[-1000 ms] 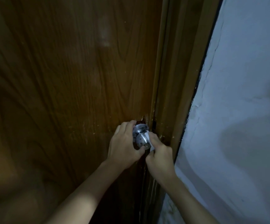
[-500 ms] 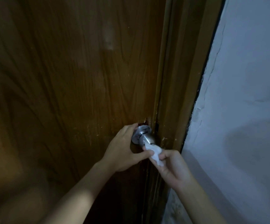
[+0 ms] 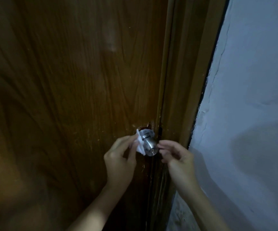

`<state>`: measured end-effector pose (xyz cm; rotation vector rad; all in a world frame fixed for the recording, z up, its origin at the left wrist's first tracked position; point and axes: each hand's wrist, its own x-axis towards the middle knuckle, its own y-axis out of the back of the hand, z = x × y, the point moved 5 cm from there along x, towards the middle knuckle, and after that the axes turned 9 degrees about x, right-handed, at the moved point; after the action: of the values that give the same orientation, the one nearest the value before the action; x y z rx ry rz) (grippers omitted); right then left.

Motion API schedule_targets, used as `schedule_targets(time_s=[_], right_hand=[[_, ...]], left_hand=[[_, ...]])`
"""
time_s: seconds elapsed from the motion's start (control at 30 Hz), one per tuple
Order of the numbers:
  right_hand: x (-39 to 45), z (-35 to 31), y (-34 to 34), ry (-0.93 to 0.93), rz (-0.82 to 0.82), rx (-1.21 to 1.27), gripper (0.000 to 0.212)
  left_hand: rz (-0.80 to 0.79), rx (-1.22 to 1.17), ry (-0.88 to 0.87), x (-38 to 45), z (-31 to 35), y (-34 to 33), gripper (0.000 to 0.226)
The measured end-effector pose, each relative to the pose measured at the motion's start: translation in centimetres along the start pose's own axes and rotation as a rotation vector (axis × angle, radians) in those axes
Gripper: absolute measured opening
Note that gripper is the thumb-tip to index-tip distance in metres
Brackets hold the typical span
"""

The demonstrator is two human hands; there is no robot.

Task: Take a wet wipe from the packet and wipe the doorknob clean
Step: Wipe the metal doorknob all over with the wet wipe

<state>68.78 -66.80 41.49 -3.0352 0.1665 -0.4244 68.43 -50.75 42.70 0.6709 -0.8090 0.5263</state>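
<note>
Your left hand (image 3: 118, 160) pinches the crumpled white wet wipe (image 3: 139, 144) between thumb and fingers and presses it against the left side of the round silver metal doorknob (image 3: 149, 146), with part of the wipe poking up beside the knob's base plate. Your right hand (image 3: 176, 155) sits just to the right of the knob, fingers loosely curled with the fingertips (image 3: 160, 146) at its right edge; it holds nothing (whether the tips actually touch the metal I cannot tell in this dim light). The knob sits low on the dark brown wood-grain door (image 3: 68, 89), close to the door's right edge and the brown wooden door frame (image 3: 185, 80). Right of the frame runs a pale grey-blue plaster wall (image 3: 251, 97), so the right hand has little room, while the left has the broad door face beside it.
</note>
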Motion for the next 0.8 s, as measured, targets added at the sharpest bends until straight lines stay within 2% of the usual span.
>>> schedule_targets(time_s=[0.1,0.17,0.27,0.47,0.63,0.8], right_hand=[[1.1,0.5,1.1,-0.007,0.059,-0.037,0.043],[1.5,1.1,0.8,-0.018,0.000,-0.061,0.049],[2.1,1.9,0.1,-0.059,-0.103,-0.030,0.057],[2.8,2.5,-0.3,-0.061,-0.156,0.012,0.043],[3.1,2.8,-0.4,0.016,-0.145,-0.069,0.030],[3.2,3.2,-0.3,0.031,-0.174,-0.055,0.025]], left_hand=[[-0.119,0.026,-0.018,0.7,-0.1,-1.9,0.023],[-0.204,0.093,-0.072,0.5,0.3,-3.5,0.025],[-0.229,0.140,-0.091,0.1,0.4,-4.1,0.024],[-0.184,0.092,-0.021,-1.1,-1.1,-3.3,0.026],[-0.207,0.110,-0.098,-0.5,-0.7,-3.6,0.026],[-0.197,0.034,0.075,-2.5,-2.4,-3.5,0.032]])
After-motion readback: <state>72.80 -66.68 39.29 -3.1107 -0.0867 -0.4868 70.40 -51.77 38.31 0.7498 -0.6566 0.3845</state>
